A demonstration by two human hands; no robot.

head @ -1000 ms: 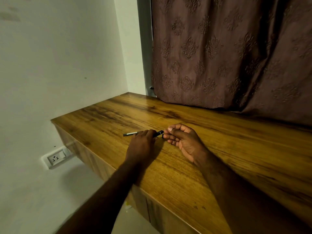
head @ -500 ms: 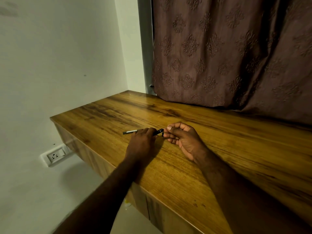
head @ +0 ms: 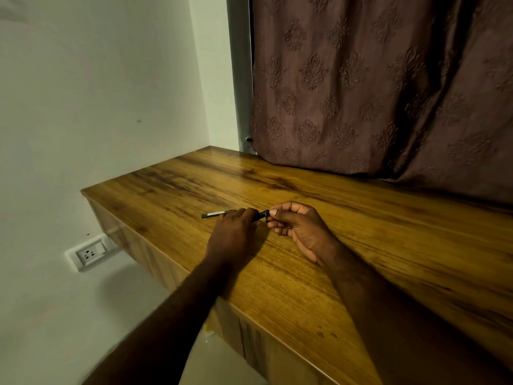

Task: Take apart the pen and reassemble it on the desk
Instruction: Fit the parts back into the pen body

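Head view: my left hand (head: 231, 235) grips the pen (head: 214, 214), right hand (head: 301, 229) pinches its end; I'd pull straight, barrel steady.

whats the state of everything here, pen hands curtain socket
pen, looks whole, level, held by both hands
left hand, grips the pen's barrel
right hand, pinches the pen's dark end
curtain, drawn across, hem resting on the desk
wall socket, nothing plugged in
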